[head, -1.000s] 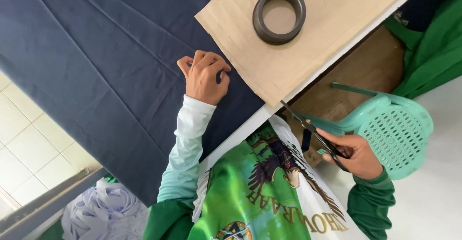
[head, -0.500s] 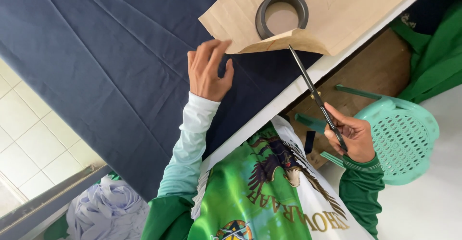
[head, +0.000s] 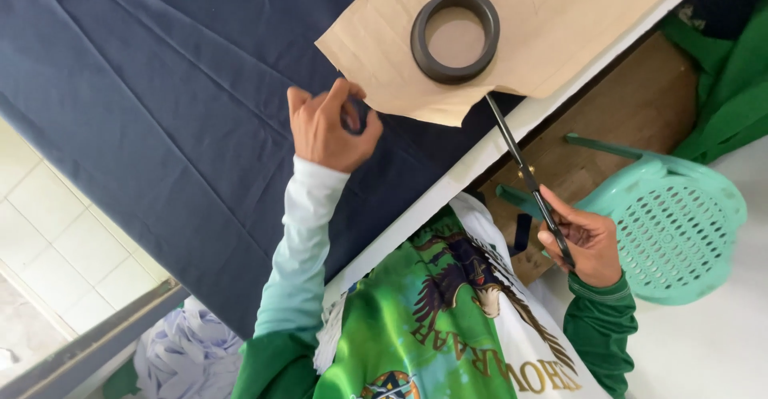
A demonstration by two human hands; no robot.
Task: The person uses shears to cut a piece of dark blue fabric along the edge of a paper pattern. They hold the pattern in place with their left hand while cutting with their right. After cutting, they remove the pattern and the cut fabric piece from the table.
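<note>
Evidently limp and light, the navy cloth [head: 160, 95] bunches in the left hand [head: 330, 127] pinched fingers, at seven o'clock of the ring [head: 455, 36], while the right hand [head: 588, 243] grips stiff scissors [head: 524, 179].

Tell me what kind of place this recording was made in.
Probably a small tailoring or sewing workshop. Navy fabric covers the cutting table, a brown paper pattern lies on it under a black ring weight, and the right hand holds long scissors.

No packages, labels, signs or screens show anywhere in this view.
</note>
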